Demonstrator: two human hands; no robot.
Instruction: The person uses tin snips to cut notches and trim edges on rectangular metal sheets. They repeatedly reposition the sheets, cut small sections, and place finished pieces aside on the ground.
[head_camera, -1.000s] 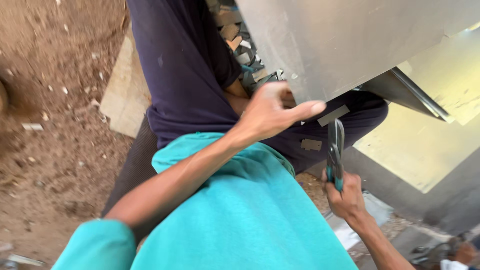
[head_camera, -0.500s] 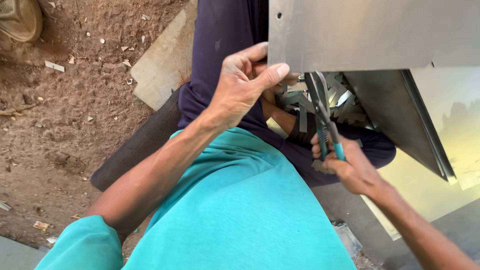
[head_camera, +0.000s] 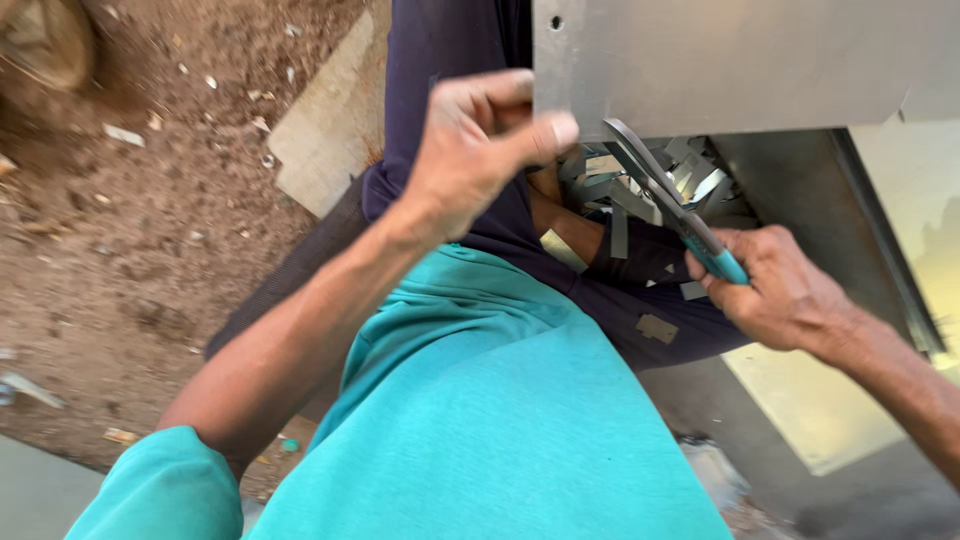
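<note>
Snips (head_camera: 660, 190) with teal grips sit clenched in the right hand (head_camera: 780, 295), blades angled up to the lower edge of the grey metal sheet (head_camera: 740, 60), just right of its bottom-left corner. The left hand (head_camera: 480, 150) pinches that corner, thumb pressed along the lower edge, fingers curled behind. Whether the blades actually bite the metal is hard to tell. Cut metal strips (head_camera: 625, 190) lie heaped on the dark trousers (head_camera: 440, 60) beneath the sheet. Dirt ground (head_camera: 130, 230) spreads leftward.
</note>
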